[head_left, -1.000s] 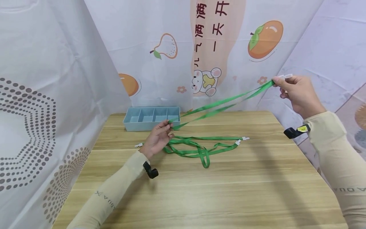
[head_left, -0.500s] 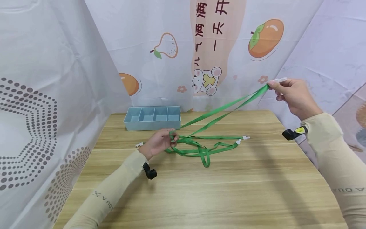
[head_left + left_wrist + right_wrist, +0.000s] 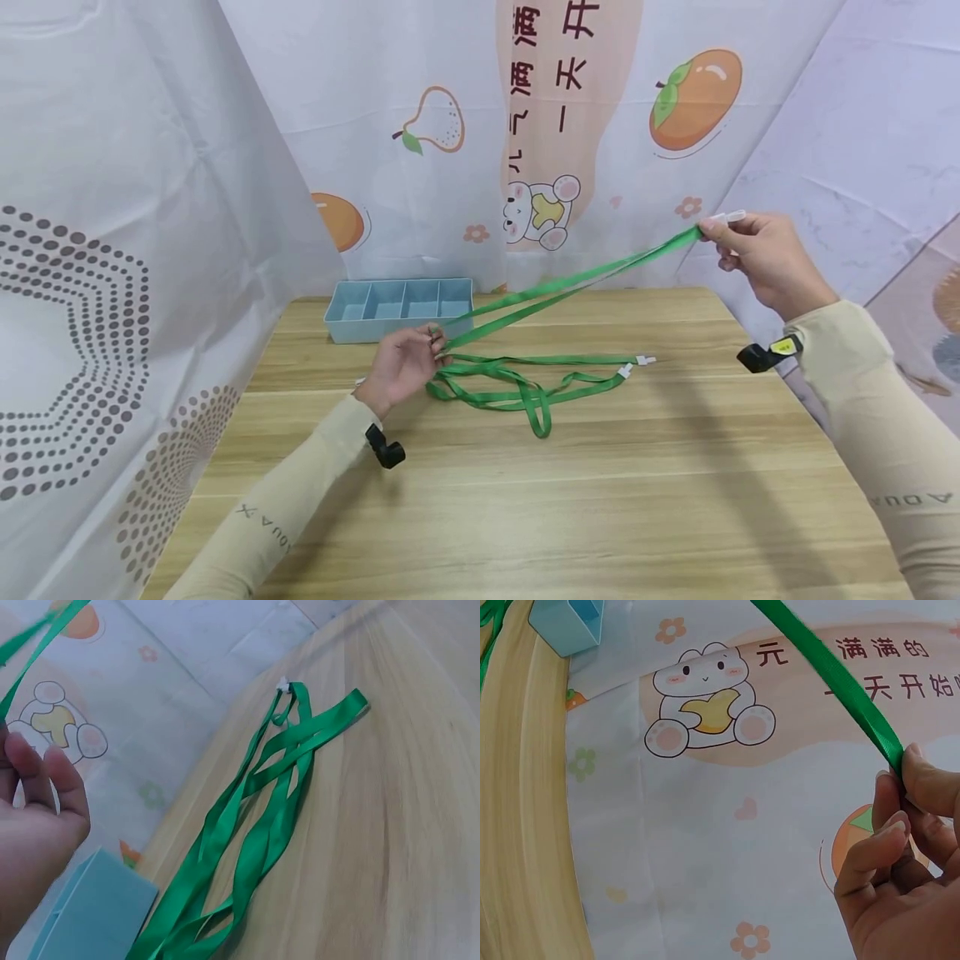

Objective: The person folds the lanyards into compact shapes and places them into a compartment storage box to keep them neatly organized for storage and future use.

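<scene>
A green lanyard [image 3: 570, 282] stretches in the air between the two hands, sloping up to the right. At its raised end, the right hand [image 3: 768, 254] pinches the strap between thumb and fingers beside a white clip [image 3: 735, 216]. The left hand [image 3: 405, 362] holds the lower, looped end at its fingertips. Below, more green lanyards [image 3: 517, 392] lie in loose loops on the table, two white clips [image 3: 636, 365] pointing right. In the left wrist view the lying straps [image 3: 247, 847] cross one another; the right wrist view shows the taut strap [image 3: 840, 682] running into the right hand [image 3: 911, 862].
A light-blue box [image 3: 397, 329] with several compartments stands at the back left of the wooden table [image 3: 525, 517], just behind the left hand. A printed cloth [image 3: 420, 200] hangs directly behind the table's back edge.
The left hand dipped toward the lying lanyards, then rose a little to the left, and the strap is taut again. The right hand has come slightly lower and to the left.
</scene>
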A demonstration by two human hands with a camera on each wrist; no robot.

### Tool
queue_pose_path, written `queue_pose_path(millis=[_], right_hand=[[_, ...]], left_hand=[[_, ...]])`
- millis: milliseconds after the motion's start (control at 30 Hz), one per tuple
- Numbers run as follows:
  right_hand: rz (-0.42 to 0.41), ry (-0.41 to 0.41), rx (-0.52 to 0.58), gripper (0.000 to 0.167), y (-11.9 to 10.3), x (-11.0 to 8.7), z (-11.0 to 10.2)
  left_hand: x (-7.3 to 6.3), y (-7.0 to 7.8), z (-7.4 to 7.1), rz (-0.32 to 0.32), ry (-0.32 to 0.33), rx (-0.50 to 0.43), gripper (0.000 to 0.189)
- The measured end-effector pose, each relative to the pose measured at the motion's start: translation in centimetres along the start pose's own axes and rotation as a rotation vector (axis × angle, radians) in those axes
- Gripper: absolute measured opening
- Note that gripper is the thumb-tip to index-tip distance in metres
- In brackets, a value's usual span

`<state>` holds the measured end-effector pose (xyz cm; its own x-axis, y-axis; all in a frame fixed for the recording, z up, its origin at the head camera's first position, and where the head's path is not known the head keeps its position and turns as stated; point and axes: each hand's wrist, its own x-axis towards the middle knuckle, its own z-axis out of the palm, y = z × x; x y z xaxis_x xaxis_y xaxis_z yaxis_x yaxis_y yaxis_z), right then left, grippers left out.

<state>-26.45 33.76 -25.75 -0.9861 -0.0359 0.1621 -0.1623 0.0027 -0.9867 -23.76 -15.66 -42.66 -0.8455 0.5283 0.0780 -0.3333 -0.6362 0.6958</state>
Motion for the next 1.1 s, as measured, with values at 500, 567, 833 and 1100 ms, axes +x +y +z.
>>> queue_pose_path(millis=[500,567,833,1100], right_hand=[[0.011,0.001,-0.002,0.012,0.8,0.1,-0.1],[0.008,-0.003,-0.007,0.012,0.8,0.1,0.0],[0.023,-0.025,-0.019,0.014,1.1,0.1,0.1],[-0.008,-0.092,0.006,0.008,2.0,-0.4,-0.2]], left_hand=[[0.1,-0.6,-0.4,0.003,0.175,0.186,0.037],[0.1,-0.6,-0.3,0.008,0.179,0.174,0.039],[-0.4,-0.1,-0.8,0.029,0.006,0.086,0.032],[-0.7,0.0,-1.8,0.01,0.202,0.42,0.007]])
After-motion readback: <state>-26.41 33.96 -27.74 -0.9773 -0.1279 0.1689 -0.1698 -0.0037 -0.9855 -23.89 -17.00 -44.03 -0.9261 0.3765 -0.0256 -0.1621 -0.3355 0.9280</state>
